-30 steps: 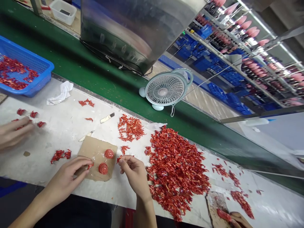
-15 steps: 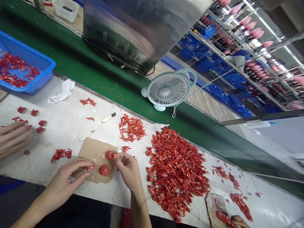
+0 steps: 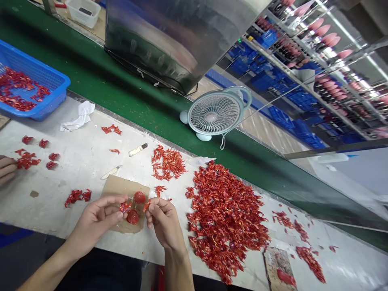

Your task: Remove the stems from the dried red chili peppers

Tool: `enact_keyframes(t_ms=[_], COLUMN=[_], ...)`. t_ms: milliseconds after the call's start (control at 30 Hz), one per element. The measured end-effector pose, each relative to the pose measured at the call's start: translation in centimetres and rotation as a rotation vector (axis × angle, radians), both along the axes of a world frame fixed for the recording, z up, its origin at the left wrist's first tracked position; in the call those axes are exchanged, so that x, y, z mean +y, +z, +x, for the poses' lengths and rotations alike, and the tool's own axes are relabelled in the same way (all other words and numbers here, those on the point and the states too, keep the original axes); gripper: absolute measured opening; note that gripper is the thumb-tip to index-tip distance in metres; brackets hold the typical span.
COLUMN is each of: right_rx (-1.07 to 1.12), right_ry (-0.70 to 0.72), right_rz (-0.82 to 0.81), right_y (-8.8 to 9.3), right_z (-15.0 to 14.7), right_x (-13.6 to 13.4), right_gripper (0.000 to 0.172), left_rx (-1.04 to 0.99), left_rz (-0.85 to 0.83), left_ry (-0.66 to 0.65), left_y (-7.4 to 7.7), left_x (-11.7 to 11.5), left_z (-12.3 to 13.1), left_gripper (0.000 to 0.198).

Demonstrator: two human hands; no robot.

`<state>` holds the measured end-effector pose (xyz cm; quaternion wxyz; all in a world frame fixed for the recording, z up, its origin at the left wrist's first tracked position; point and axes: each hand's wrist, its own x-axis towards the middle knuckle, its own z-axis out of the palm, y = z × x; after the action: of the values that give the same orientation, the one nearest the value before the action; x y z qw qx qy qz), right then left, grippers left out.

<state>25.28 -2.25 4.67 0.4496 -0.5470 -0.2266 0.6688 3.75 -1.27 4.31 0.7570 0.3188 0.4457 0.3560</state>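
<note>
My left hand (image 3: 98,218) pinches a small glossy red piece (image 3: 124,207) over the left part of a square of brown cardboard (image 3: 117,186). At the cardboard's right edge, my right hand (image 3: 165,218) grips a small pointed red piece (image 3: 146,207) between thumb and fingertips. Between the hands, two round red cup-like things stand on the cardboard: an upper one (image 3: 139,197) and a lower one (image 3: 132,217). The lower one is close to my left fingertips. What exactly the small red pieces are is too small to tell.
A large heap of red pieces (image 3: 226,222) lies to the right, with a smaller pile (image 3: 168,162) behind. Knives (image 3: 110,172) and a white cloth (image 3: 79,116) lie on the table. A blue basket (image 3: 56,91), a fan (image 3: 214,113) and a co-worker's hand (image 3: 6,169) are around.
My left hand has moved right with its red piece, towards the round red things. My right hand's fingers have come off the upper one. The co-worker's left-side hand has drawn back; the lower-right hand has gone.
</note>
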Motion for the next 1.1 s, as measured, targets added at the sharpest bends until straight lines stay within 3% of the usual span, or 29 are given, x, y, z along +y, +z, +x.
enact_keyframes(t_ms=[133, 267, 433, 800, 1100], right_rx=[0.025, -0.09, -0.191, -0.266, -0.265], right_ry=[0.038, 0.099, 0.073, -0.01, -0.071], right_rz=[0.033, 0.104, 0.11, 0.169, 0.205], right_y=[0.7, 1.8, 2.5, 2.4, 2.0], right_z=[-0.8, -1.9, -2.8, -3.7, -4.1], right_x=[-0.6, -0.7, -0.6, -1.7, -2.6], right_gripper=[0.028, 0.027, 0.028, 0.02, 0.014], left_rx=[-0.031, 0.018, 0.07, 0.044, 0.086], left_rz=[-0.002, 0.046, 0.114, 0.077, 0.172], left_ry=[-0.004, 0.017, 0.025, 0.084, 0.117], left_y=[0.2, 0.5, 0.4, 0.4, 0.6], left_x=[0.0, -0.1, -0.2, -0.5, -1.4], left_z=[0.9, 1.3, 1.3, 1.6, 2.1], left_gripper=[0.026, 0.021, 0.017, 0.017, 0.015])
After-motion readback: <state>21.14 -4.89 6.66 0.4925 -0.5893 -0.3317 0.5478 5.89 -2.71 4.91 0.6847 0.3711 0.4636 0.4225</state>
